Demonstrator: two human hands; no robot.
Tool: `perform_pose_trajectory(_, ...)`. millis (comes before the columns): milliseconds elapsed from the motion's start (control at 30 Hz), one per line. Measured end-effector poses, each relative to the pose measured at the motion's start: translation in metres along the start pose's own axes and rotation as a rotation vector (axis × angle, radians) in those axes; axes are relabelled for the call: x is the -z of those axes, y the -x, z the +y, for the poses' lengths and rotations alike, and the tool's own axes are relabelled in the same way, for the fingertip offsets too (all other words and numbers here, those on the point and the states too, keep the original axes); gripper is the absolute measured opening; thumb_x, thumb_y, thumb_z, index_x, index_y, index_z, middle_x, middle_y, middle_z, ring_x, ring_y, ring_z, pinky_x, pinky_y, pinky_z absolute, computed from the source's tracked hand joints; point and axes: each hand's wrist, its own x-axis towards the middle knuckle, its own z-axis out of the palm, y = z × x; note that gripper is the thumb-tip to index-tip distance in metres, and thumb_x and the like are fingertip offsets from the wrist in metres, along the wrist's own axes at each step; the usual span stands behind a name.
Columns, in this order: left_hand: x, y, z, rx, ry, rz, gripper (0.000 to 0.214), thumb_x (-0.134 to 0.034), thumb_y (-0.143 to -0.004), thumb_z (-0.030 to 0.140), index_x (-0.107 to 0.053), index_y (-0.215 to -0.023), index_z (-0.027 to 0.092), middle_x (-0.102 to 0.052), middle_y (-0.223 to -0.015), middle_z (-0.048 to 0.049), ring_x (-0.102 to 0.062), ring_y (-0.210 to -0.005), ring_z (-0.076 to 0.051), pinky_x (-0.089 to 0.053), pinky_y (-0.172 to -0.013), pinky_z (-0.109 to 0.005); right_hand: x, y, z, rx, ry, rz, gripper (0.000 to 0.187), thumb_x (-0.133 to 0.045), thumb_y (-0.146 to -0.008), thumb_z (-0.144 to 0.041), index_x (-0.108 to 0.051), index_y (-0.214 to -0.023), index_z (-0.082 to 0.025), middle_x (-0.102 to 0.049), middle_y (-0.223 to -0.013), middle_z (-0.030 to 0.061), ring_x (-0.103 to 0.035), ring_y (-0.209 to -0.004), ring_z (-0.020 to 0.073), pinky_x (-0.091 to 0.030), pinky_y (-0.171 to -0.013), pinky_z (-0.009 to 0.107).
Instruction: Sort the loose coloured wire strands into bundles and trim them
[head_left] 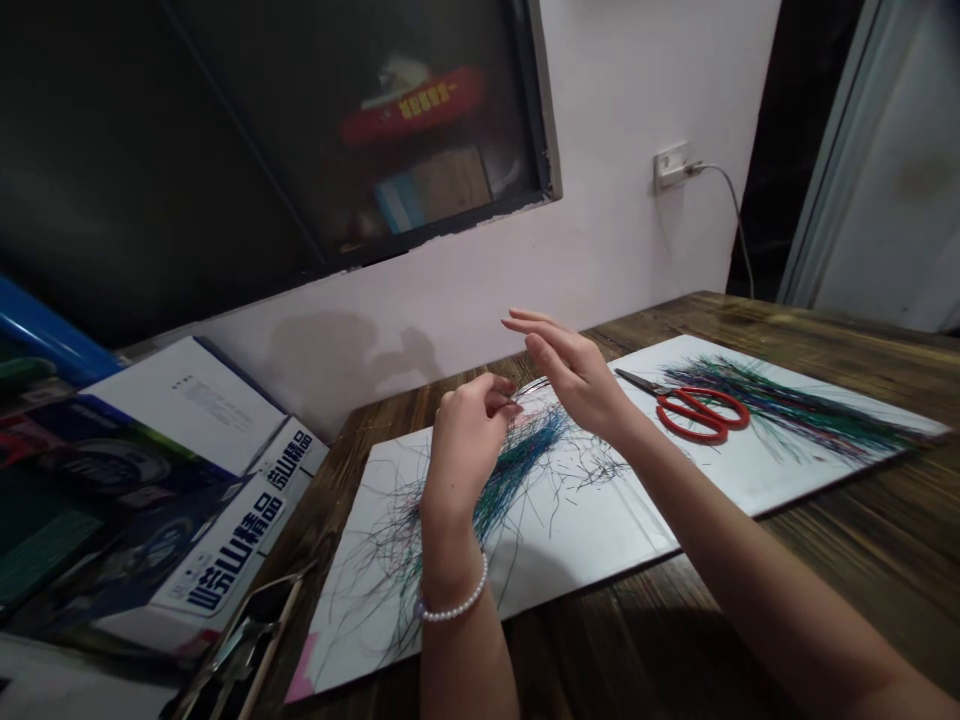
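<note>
My left hand (469, 430), with a pearl bracelet at its wrist, pinches a thin pale strand (534, 385) between thumb and fingers. That strand arcs toward my right hand (576, 372), whose fingers are stretched out and hold nothing that shows. Below both hands a loose bundle of blue, green and dark wire-like strands (514, 470) lies on a white board (600, 545), partly hidden by my left forearm. Red-handled scissors (701, 412) rest on the board right of my right hand. Short dark clippings (600, 470) are scattered between the bundle and the scissors.
A second bundle of coloured strands (810, 405) lies at the board's right end. Printed cardboard boxes (232, 550) stand left on the wooden table (847, 560). Behind are a window (247, 130) and a wall socket (673, 167) with a plugged-in cable.
</note>
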Motion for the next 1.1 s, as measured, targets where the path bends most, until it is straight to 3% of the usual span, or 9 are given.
perform_pose_trajectory(333,0.0014,0.0022,0.0001,-0.026,0.008,-0.012,0.018,-0.061,-0.074,0.015,-0.064,-0.09,0.021,-0.072,-0.081,-0.0045,-0.068,-0.078,-0.02,-0.053,-0.071,-0.032,-0.0046,0.0027,-0.005,-0.08,-0.005,-0.044,0.033,-0.037,-0.096,-0.03,-0.066,-0.109,-0.022,-0.068,-0.112,0.006,-0.059,-0.108,0.0174,-0.044,-0.092,0.033)
perform_pose_trajectory(500,0.0028,0.0023,0.0007,-0.02,-0.016,-0.002,0.015,-0.059,-0.075,0.015,-0.064,-0.088,0.021,-0.072,-0.082,-0.0044,-0.068,-0.078,-0.02,-0.053,-0.071,-0.031,-0.0052,0.0032,-0.0046,-0.128,0.02,-0.129,0.037,-0.037,-0.096,-0.034,-0.069,-0.102,-0.016,-0.072,-0.095,0.0077,-0.064,-0.089,0.0177,-0.045,-0.076,0.03)
perform_pose_trajectory(700,0.0023,0.0024,-0.0008,-0.021,-0.019,0.007,0.017,-0.058,-0.074,0.013,-0.063,-0.087,0.023,-0.072,-0.082,-0.0032,-0.068,-0.079,-0.019,-0.053,-0.069,-0.03,-0.0073,0.0042,-0.0051,-0.104,0.052,-0.244,0.041,-0.033,-0.097,-0.033,-0.067,-0.08,-0.016,-0.067,-0.073,0.0043,-0.061,-0.08,0.0164,-0.042,-0.069,0.028)
perform_pose_trajectory(900,0.0034,0.0034,-0.0009,-0.026,-0.022,0.014,0.013,-0.058,-0.074,0.013,-0.062,-0.083,0.023,-0.072,-0.079,-0.0025,-0.068,-0.076,-0.019,-0.051,-0.066,-0.029,-0.0093,0.0056,-0.004,-0.098,0.079,-0.276,0.043,-0.031,-0.097,-0.04,-0.063,-0.078,-0.017,-0.066,-0.076,0.0033,-0.056,-0.07,0.0137,-0.039,-0.063,0.027)
perform_pose_trajectory(1100,0.0064,0.005,0.0046,-0.028,-0.083,0.064,0.011,-0.059,-0.072,0.013,-0.054,-0.075,0.022,-0.07,-0.07,0.0,-0.066,-0.068,-0.016,-0.047,-0.058,-0.026,-0.0082,0.0062,-0.0066,-0.118,0.078,-0.335,0.036,-0.034,-0.096,-0.033,-0.063,-0.079,-0.018,-0.068,-0.083,0.0037,-0.058,-0.074,0.014,-0.039,-0.063,0.026)
